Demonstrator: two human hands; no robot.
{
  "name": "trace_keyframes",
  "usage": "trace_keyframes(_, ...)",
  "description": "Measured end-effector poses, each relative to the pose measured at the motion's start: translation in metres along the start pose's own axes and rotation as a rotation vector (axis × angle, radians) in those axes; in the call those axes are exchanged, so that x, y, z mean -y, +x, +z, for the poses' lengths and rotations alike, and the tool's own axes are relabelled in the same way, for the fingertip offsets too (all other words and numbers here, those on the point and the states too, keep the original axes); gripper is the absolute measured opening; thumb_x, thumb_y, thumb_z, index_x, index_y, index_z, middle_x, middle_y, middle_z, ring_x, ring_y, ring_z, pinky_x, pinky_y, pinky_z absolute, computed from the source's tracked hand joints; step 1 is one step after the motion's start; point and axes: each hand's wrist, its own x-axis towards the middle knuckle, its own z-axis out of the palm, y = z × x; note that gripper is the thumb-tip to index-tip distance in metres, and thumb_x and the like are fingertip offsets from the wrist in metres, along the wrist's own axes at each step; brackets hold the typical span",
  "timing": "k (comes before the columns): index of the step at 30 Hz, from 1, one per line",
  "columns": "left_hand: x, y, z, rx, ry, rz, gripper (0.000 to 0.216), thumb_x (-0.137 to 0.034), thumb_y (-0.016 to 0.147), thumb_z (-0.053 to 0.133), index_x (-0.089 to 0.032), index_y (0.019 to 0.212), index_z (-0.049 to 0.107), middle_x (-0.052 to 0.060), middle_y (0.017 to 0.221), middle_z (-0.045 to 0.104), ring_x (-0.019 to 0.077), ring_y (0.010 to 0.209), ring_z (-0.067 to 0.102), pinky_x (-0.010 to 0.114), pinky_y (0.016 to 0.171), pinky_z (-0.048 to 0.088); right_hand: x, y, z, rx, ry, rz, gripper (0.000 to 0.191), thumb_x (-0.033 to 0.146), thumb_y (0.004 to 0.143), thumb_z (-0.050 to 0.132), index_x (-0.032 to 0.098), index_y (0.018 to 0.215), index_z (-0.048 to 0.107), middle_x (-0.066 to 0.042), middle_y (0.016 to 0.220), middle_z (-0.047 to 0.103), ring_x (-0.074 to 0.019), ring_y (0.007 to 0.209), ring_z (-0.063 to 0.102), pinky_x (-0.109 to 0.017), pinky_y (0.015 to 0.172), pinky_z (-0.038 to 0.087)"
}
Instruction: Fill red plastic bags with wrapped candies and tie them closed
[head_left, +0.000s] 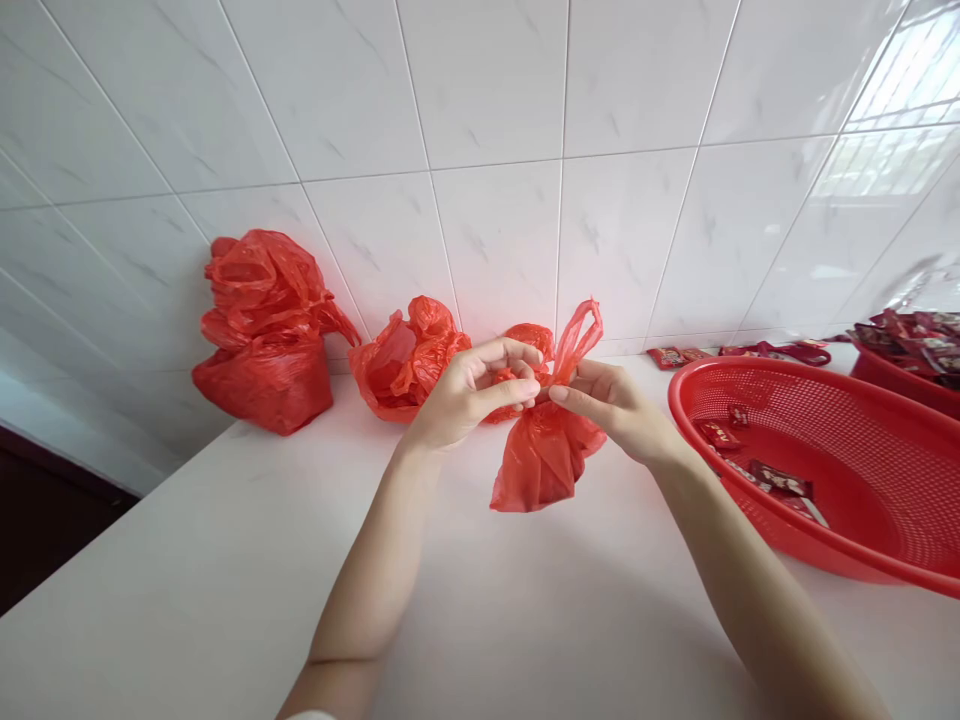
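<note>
– Where is the bag (544,465)?
– In front of the person, above the middle of the table (225,560), pinched at the neck. Its lower part flares out below the fingers. I can't tell whether its bottom edge touches the table.
– And the grip?
– The left hand (487,390) has its thumb and fingertips together, clamped on the bag's gathered neck. The right hand (607,405) nips the same neck from the other side, thumb in front and fingers behind. The 2 thumbs point at each other, just apart.
– What's that sticking up?
– A loop (592,320) of the bag, upright beside the right hand.
– Anything behind?
– A crumpled red heap (409,360) beyond the left hand, near the tiled wall (495,100). More red plastic (529,335) shows partly behind the fingers. Farther left, a bulky sack (262,340) stands at the wall.
– And on the right?
– A red basket (862,510) with a few packets (780,480) lying inside, near its left end. A few wrappers (671,357) lie behind it by the wall. A 2nd tub (885,370), cut off by the view's edge, is piled high with more packets.
</note>
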Motion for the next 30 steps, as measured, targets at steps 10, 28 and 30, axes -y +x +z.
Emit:
trace_keyframes(10, -0.002, -0.002, 0.003, -0.109, -0.115, 0.059, 0.024, -0.015, 0.070, 0.074, -0.019, 0.093, 0.071, 0.000, 0.079, 0.061, 0.0127, 0.074, 0.058, 0.025, 0.065, 0.047, -0.006, 0.001, 0.004, 0.142, 0.104, 0.053, 0.031, 0.042, 0.080, 0.080, 0.018, 0.076, 0.061, 0.002, 0.072, 0.058, -0.0117, 0.066, 0.052, -0.028, 0.064, 0.044)
trace_keyframes(28, 0.006, 0.004, 0.007, 0.044, 0.032, -0.093, 0.028, -0.041, 0.082, 0.075, -0.016, 0.093, 0.069, 0.001, 0.079, 0.061, 0.0101, 0.066, 0.053, 0.025, 0.063, 0.047, -0.009, 0.002, 0.009, -0.095, 0.064, -0.010, 0.038, 0.043, 0.071, 0.086, 0.019, 0.067, 0.056, 0.003, 0.066, 0.058, -0.0106, 0.060, 0.052, -0.026, 0.056, 0.044)
trace_keyframes(30, 0.005, 0.002, 0.011, 0.057, 0.054, -0.023, 0.026, -0.042, 0.087, 0.070, -0.017, 0.082, 0.067, 0.000, 0.074, 0.057, 0.0109, 0.066, 0.052, 0.025, 0.062, 0.046, -0.012, 0.003, 0.011, -0.069, 0.055, 0.005, 0.039, 0.043, 0.070, 0.086, 0.019, 0.067, 0.056, 0.002, 0.069, 0.060, -0.0119, 0.064, 0.055, -0.027, 0.060, 0.047)
